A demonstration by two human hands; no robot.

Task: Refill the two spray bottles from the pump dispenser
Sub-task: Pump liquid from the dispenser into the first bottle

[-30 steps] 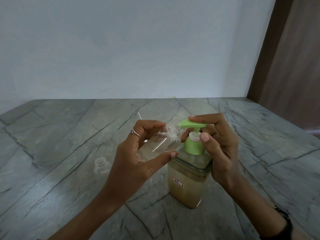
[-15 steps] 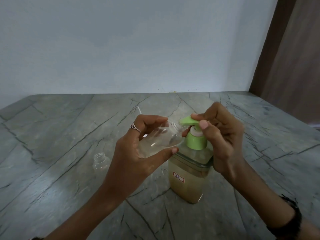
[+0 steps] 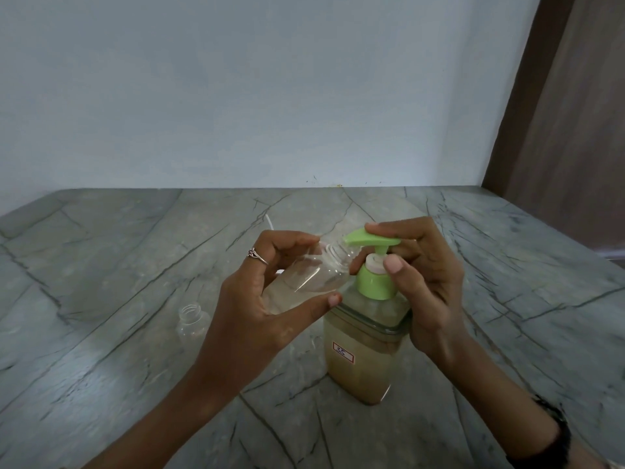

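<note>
Hands now: left hand (image 3: 250, 313) grips the tilted spray bottle (image 3: 311, 275) at the spout, while right hand (image 3: 422, 282) has let the pump dispenser (image 3: 368, 333) head rise again, ready for another stroke.

The lower part of the tilted bottle (image 3: 314, 275) is hidden by the left hand (image 3: 257, 316). The pump (image 3: 372, 262) is partly covered by the right hand (image 3: 429, 286) at 3 o'clock. The red-edged label (image 3: 343, 353) is too small to be read. A thin white thing (image 3: 269, 222) at 12 o'clock is mostly hidden. The wrist band (image 3: 554, 438) is cut off by the bottom edge.
</note>
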